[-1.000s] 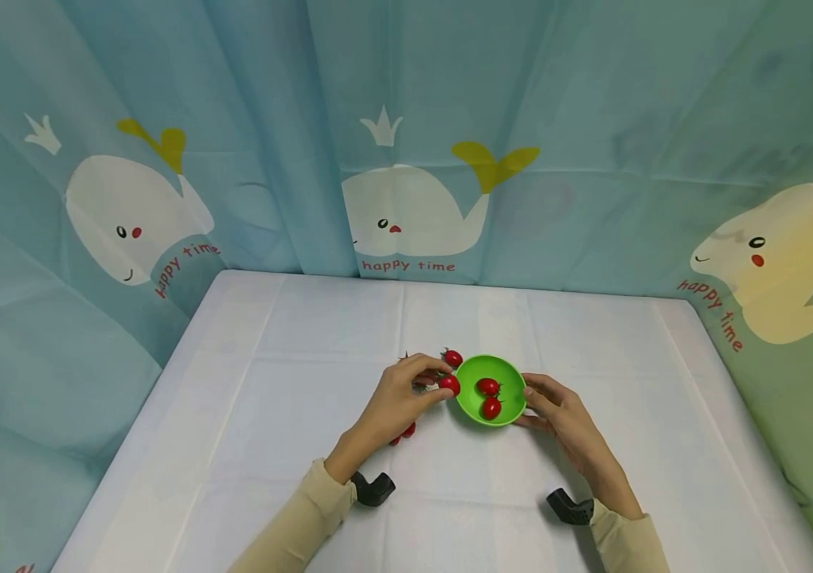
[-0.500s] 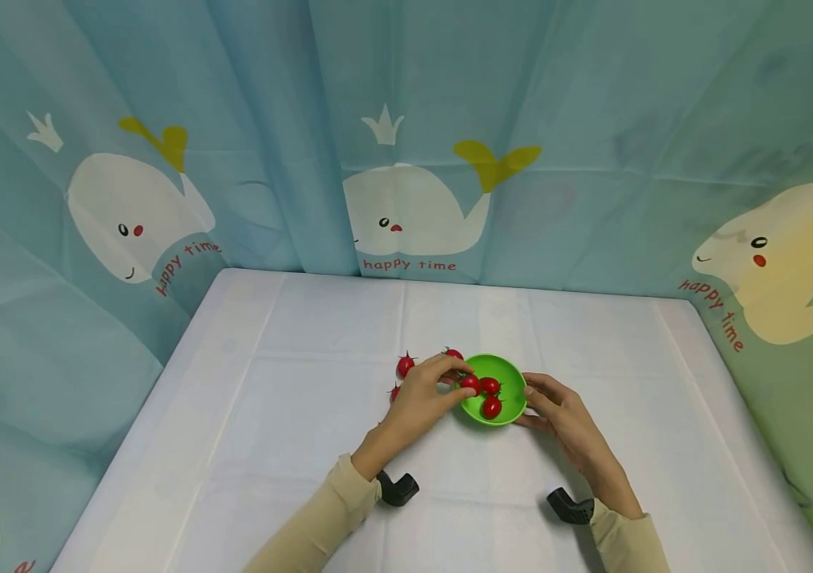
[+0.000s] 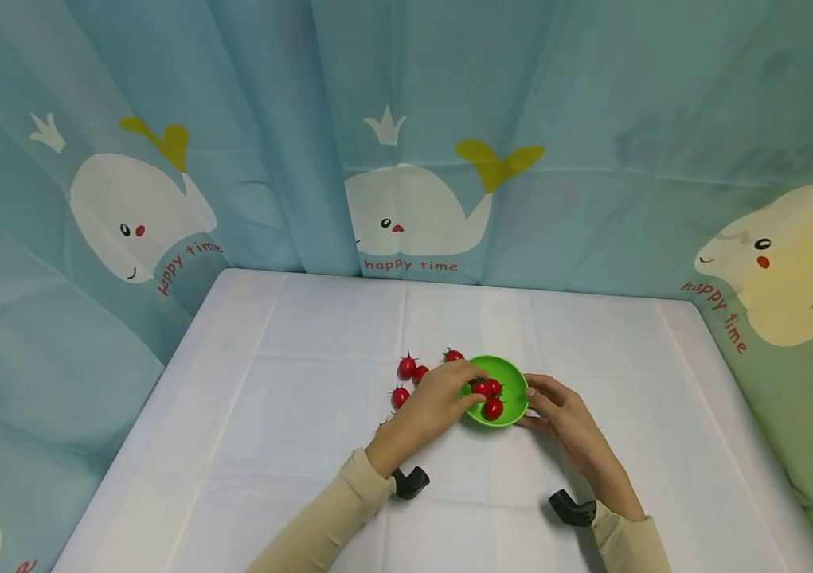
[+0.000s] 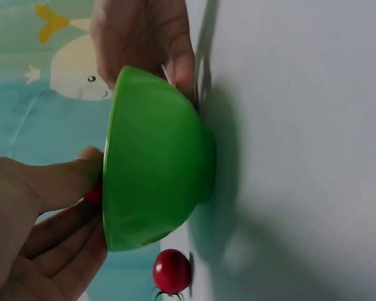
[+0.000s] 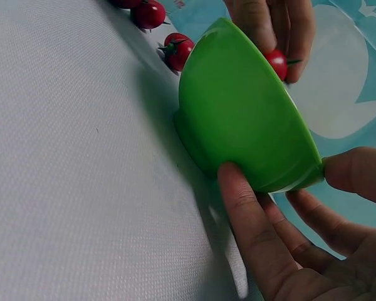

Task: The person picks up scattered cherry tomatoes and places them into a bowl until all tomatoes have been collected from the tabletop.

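Observation:
A green bowl point(image 3: 516, 391) stands on the white table, with two red cherry tomatoes point(image 3: 493, 409) inside. My right hand point(image 3: 565, 415) holds it from the right, thumb at the rim and fingers along the side and base, as the right wrist view shows. Over the left part of the bowl, my left hand point(image 3: 438, 400) pinches another cherry tomato point(image 5: 277, 63) between thumb and fingers. In the left wrist view that tomato point(image 4: 94, 193) shows just behind the rim, mostly hidden by the bowl and the fingers.
Several loose cherry tomatoes point(image 3: 407, 367) lie left of the bowl, some partly behind the left hand and forearm. One more tomato point(image 3: 453, 356) lies by the bowl's far left rim. A blue curtain point(image 3: 270, 159) with whale prints hangs behind the white table point(image 3: 320, 334).
My left hand has moved right with the pinched cherry tomato, from beside the bowl to over its inside. More loose tomatoes show behind it. The right hand and bowl stay nearly still.

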`<move>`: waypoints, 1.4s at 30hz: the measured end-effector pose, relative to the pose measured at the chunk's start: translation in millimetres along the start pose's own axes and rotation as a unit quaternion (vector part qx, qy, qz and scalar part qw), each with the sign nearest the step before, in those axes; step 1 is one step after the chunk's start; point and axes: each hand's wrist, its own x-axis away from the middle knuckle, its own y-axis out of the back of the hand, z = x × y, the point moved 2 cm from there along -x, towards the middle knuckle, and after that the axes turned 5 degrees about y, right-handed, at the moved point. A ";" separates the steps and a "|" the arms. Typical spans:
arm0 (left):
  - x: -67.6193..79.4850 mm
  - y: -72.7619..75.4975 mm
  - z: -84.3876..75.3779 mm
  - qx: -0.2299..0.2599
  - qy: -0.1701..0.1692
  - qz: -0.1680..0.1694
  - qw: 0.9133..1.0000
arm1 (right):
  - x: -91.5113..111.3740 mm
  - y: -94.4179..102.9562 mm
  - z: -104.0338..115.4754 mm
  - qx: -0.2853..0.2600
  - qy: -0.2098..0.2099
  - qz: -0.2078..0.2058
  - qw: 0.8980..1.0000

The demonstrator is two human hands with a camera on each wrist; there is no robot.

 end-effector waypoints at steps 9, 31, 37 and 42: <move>-2.7 -0.6 -9.8 -0.115 -0.031 0.026 0.993 | -0.2 -0.3 -1.2 0.003 0.003 -0.001 1.000; -12.1 -12.7 -19.1 -0.222 -0.044 0.077 0.971 | 0.0 -0.5 -2.4 0.007 0.009 0.000 1.000; -12.7 -14.4 -20.9 -0.238 -0.054 0.065 0.968 | -0.2 -0.3 -2.7 0.005 0.006 -0.002 1.000; -13.1 -14.6 -22.1 -0.240 -0.055 0.063 0.967 | 0.0 -0.6 -2.5 0.006 0.003 -0.005 1.000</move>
